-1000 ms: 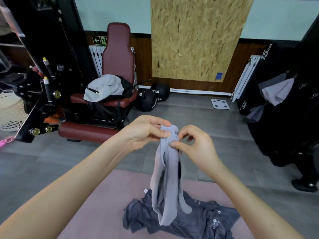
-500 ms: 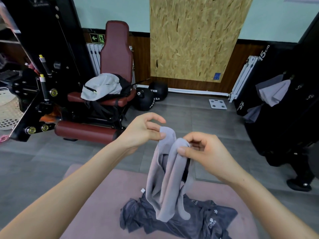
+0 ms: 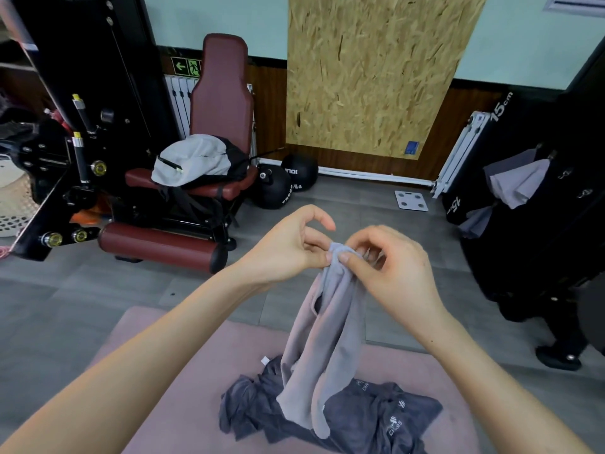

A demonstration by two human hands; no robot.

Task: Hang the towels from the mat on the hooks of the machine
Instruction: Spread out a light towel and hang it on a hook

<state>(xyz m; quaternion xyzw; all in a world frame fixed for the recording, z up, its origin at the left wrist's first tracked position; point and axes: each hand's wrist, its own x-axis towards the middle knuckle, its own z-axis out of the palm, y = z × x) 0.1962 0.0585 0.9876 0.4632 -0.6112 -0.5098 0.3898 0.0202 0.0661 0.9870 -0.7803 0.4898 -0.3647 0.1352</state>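
left hand (image 3: 284,247): thumb and one finger clamped on the towel's top edge, forefinger lifted clear. I think it takes the weight so the other hand can work.
right hand (image 3: 393,270): thumb and curled fingers pinching the same edge, right against my left. My guess: feeling for a corner to put over a hook.
towel (image 3: 327,322): light grey, bunched at the top, hanging straight down from both pinches. Held high so the folds drop out. The tail is over the pile; can't tell if it touches.
pile (image 3: 376,417): dark grey towels crumpled on the mat, directly under the held one. Not hung yet.
mat (image 3: 157,348): pink, on the floor at my feet.
machine (image 3: 573,240): black, off to my right, well apart from my hands.
hung towels (image 3: 520,181): grey, draped on the machine, so the job looks partly done.
hooks (image 3: 564,174): small metal bits just beside the hung towels; too small to tell which are free.
next: turn right and carry it over. Bunched as it is, it may slip off a hook.
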